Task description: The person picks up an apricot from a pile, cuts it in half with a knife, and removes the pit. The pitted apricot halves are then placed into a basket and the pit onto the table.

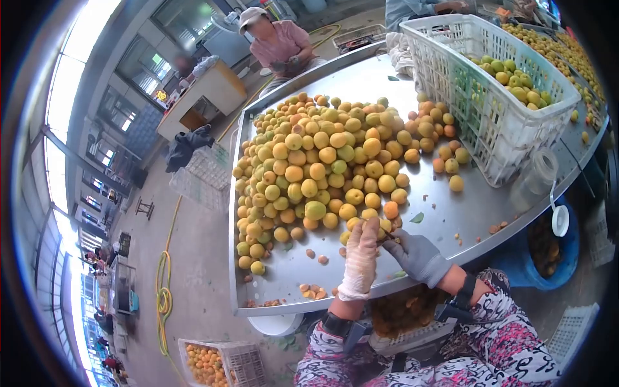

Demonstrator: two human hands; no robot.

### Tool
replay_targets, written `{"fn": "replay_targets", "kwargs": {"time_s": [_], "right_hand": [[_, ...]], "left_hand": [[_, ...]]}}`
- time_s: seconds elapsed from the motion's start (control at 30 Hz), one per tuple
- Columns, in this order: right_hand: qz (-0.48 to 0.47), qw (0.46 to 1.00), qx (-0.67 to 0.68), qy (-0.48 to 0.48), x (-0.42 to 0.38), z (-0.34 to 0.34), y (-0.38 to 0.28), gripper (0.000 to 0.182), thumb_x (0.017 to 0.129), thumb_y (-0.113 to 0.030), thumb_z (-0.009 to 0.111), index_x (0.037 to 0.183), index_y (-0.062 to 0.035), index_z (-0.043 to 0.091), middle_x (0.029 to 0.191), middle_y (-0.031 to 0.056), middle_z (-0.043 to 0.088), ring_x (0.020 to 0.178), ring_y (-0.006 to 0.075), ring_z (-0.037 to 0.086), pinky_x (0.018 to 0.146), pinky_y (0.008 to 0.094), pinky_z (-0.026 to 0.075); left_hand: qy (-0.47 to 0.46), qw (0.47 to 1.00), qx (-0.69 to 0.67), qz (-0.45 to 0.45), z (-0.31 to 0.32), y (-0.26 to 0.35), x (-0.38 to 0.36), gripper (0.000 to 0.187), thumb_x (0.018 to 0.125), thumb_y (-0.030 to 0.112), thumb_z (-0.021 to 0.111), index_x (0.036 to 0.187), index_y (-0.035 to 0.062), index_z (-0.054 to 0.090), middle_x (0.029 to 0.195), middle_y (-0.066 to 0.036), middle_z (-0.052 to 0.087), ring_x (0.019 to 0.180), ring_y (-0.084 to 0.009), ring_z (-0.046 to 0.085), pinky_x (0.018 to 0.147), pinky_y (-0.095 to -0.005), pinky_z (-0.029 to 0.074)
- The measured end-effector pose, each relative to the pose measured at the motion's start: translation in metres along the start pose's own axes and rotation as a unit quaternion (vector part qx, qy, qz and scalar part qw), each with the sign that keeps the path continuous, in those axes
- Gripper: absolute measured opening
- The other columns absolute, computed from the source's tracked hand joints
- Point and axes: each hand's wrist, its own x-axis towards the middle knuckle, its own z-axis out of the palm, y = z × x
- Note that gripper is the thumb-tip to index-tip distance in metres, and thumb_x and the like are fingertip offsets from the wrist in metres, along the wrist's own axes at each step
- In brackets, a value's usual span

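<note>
A large heap of yellow, orange and greenish fruit [322, 155] lies on the metal table [445, 219]. At its near edge, my left hand [361, 258], in a pale glove with orange-tinted fingers, is closed around a fruit; part of that fruit is hidden by the fingers. My right hand [416, 255], in a grey glove, is closed close beside it, its fingertips meeting at the same spot. What the right fingers hold is too small to make out. Halved fruit pieces [313, 291] lie left of my hands.
A white crate [490, 142] with green fruit stands at the table's right, beside a clear plastic jar [535, 177]. Below sits a blue tub [567, 258]. A person in pink [284, 45] sits across the table. A crate of orange fruit [242, 361] is on the floor.
</note>
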Motion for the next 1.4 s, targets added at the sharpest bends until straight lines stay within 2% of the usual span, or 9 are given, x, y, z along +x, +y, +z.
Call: {"fn": "replay_targets", "kwargs": {"time_s": [0.2,0.3,0.4,0.43,0.67,0.73,1.03,1.27,1.4], "right_hand": [[0.01,0.998,0.054,-0.012,0.003,0.015,0.008,0.042,0.094,-0.04,0.048,0.103,0.0003,0.056,0.084,0.024,0.064,0.083,0.041,0.062,0.071,0.0452,0.049],[0.036,0.99,0.135,0.006,0.003,0.018,0.011,0.042,0.095,-0.04,0.046,0.099,-0.0006,0.062,0.065,0.0107,0.059,0.062,0.0228,0.059,0.061,0.0352,0.047],[0.011,0.989,0.147,0.012,0.001,0.017,0.011,0.044,0.095,-0.04,0.046,0.097,0.0,0.062,0.065,0.0107,0.059,0.062,0.0231,0.059,0.06,0.0354,0.047],[0.043,0.99,0.131,-0.031,0.002,0.011,0.006,0.04,0.095,-0.037,0.048,0.101,0.0008,0.059,0.085,0.0218,0.065,0.084,0.0378,0.063,0.072,0.0414,0.049],[0.03,0.989,0.134,-0.064,-0.001,0.01,0.01,0.038,0.094,-0.037,0.049,0.102,-0.0012,0.059,0.077,0.017,0.064,0.074,0.0336,0.063,0.066,0.0394,0.048],[0.064,0.986,0.135,-0.074,-0.001,0.005,0.01,0.037,0.094,-0.036,0.05,0.101,-0.0012,0.059,0.077,0.0169,0.064,0.074,0.0328,0.063,0.065,0.0385,0.048],[0.173,0.946,0.274,0.014,0.007,-0.013,0.015,0.038,0.096,-0.037,0.047,0.1,-0.0018,0.06,0.063,0.002,0.054,0.057,0.008,0.051,0.053,0.0267,0.043],[0.139,0.929,0.342,-0.012,0.008,-0.007,0.011,0.035,0.094,-0.032,0.053,0.108,-0.0009,0.058,0.072,0.0018,0.06,0.064,0.008,0.055,0.059,0.0262,0.046],[0.065,0.948,0.311,0.017,0.01,-0.008,0.002,0.046,0.084,-0.037,0.066,0.11,-0.0009,0.056,0.09,0.008,0.064,0.083,0.01,0.06,0.073,0.0245,0.049]], "left_hand": [[0.019,1.0,-0.004,0.008,0.011,0.009,-0.006,0.043,0.089,0.038,0.061,0.115,0.0047,0.054,0.103,-0.002,0.058,0.092,-0.0083,0.055,0.079,-0.0236,0.044],[0.038,0.999,-0.017,-0.007,0.012,0.003,-0.004,0.037,0.09,0.033,0.061,0.114,0.0059,0.053,0.099,0.001,0.056,0.087,-0.0058,0.05,0.074,-0.0213,0.04],[0.041,0.998,-0.042,0.001,0.016,-0.002,-0.004,0.033,0.091,0.028,0.06,0.114,0.0059,0.052,0.096,0.003,0.054,0.086,-0.005,0.047,0.074,-0.0203,0.038],[0.051,0.998,-0.044,0.018,0.019,-0.002,-0.004,0.032,0.092,0.027,0.059,0.115,0.0059,0.052,0.096,0.002,0.054,0.088,-0.0051,0.048,0.076,-0.0202,0.039],[-0.021,0.987,0.073,0.144,0.007,-0.007,-0.013,0.036,0.094,0.027,0.053,0.12,0.0022,0.053,0.111,-0.007,0.056,0.107,-0.0157,0.052,0.091,-0.0274,0.042],[0.012,0.997,-0.081,-0.008,0.012,0.004,-0.015,0.033,0.092,0.021,0.057,0.119,0.0033,0.048,0.105,-0.007,0.058,0.091,-0.0124,0.058,0.081,-0.0244,0.046],[-0.012,1.0,-0.015,0.001,0.005,-0.01,-0.026,0.037,0.087,0.016,0.053,0.121,0.0003,0.049,0.105,-0.009,0.058,0.092,-0.0159,0.058,0.084,-0.0276,0.046],[-0.079,0.985,-0.15,-0.035,-0.01,-0.008,-0.004,0.037,0.084,0.015,0.052,0.118,-0.0001,0.051,0.098,-0.008,0.057,0.085,-0.016,0.056,0.083,-0.0319,0.048],[-0.116,0.976,0.135,0.126,-0.003,-0.035,-0.006,0.035,0.081,-0.003,0.052,0.116,0.0018,0.051,0.1,-0.008,0.057,0.085,-0.0159,0.058,0.078,-0.0279,0.049]]}}
